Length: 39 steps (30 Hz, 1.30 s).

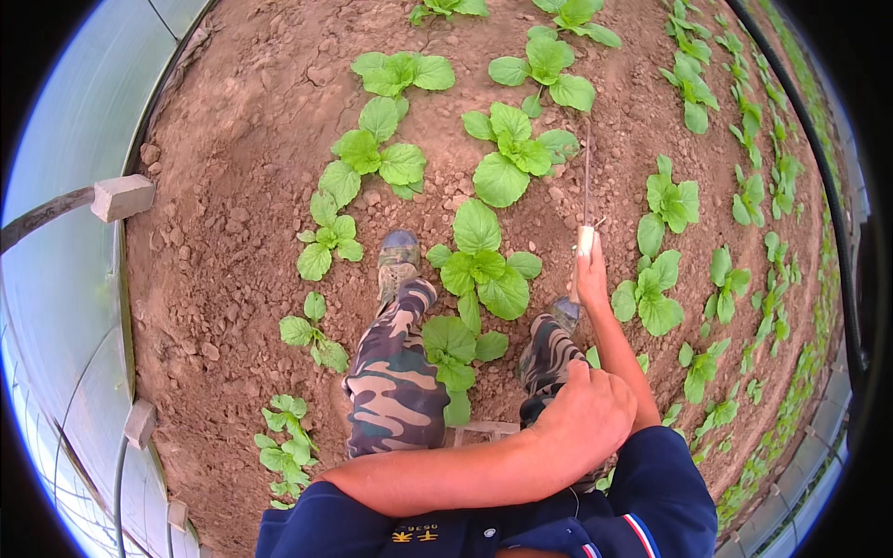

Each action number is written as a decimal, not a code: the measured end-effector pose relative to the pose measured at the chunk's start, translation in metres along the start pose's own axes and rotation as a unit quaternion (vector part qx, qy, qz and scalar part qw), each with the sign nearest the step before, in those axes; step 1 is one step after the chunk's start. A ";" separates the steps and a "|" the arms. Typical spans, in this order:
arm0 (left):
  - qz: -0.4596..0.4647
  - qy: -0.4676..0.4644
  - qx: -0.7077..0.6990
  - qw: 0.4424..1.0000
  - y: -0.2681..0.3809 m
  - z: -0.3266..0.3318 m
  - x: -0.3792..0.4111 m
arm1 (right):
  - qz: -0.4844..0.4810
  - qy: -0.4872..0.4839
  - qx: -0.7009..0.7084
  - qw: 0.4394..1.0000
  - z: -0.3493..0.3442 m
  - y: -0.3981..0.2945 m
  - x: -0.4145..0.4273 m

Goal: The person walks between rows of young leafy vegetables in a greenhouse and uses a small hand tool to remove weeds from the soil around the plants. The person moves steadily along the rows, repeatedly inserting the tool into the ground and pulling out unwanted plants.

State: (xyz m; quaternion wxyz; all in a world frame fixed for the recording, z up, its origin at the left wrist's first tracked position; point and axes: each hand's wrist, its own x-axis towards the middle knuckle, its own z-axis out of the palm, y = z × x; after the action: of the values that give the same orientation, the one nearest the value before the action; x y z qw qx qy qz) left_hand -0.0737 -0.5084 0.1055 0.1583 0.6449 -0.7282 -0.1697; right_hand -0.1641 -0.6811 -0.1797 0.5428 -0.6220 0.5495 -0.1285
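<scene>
My right hand (591, 275) grips the pale wooden handle (584, 240) of a hand tool, just right of my right shoe. From the handle a thin metal shaft (587, 174) runs forward, its far end at the soil near a leafy green seedling (548, 70). Across my lap reaches my left arm, and my left hand (586, 404) lies over my right forearm, back upward; its curled fingers are hidden. A broad-leaved seedling (486, 268) grows between my camouflage-clad legs, with another (513, 155) just ahead, left of the shaft.
Rows of seedlings (672, 199) grow in brown, cloddy soil (237, 237). Plastic greenhouse sheeting (77, 160) curves along the left, with blocks (123, 197) at its foot. A black hose or cable (813, 132) arcs down the right. Part of a pale low frame (488, 427) shows between my legs.
</scene>
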 end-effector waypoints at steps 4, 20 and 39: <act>0.004 0.011 -0.017 1.000 0.007 0.006 0.002 | -0.015 -0.003 -0.008 1.000 -0.009 -0.005 0.022; 0.018 -0.064 -0.056 0.996 0.018 0.040 0.006 | -0.041 -0.047 -0.059 0.996 -0.025 0.030 -0.051; 0.006 -0.036 -0.027 0.999 0.014 0.027 -0.014 | -0.053 -0.004 0.087 0.995 -0.062 0.098 -0.173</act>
State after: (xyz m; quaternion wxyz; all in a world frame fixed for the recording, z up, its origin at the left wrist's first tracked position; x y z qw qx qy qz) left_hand -0.0970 -0.4920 0.0877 0.1503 0.6293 -0.7324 -0.2121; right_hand -0.3275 -0.5529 -0.1604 0.5892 -0.6014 0.5004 -0.2016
